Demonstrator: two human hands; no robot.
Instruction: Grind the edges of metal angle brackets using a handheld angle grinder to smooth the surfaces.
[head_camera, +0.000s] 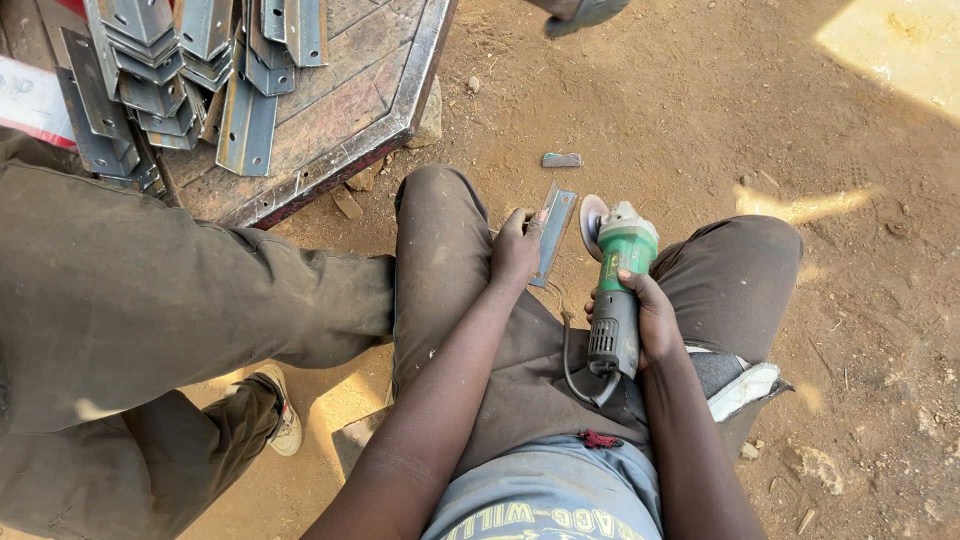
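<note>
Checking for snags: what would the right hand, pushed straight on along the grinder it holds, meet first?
Probably only bare dirt ground. The right hand points the green angle grinder up the picture; the metal strip sits just left, though depth is unclear.

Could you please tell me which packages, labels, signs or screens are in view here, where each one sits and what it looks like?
White sheet: far left edge, beside the stacked metal brackets; flat, white with a red border, faint marks.
Shirt print: bottom centre on the person's grey shirt; curved yellow lettering.
No packages or screens in view.
</note>
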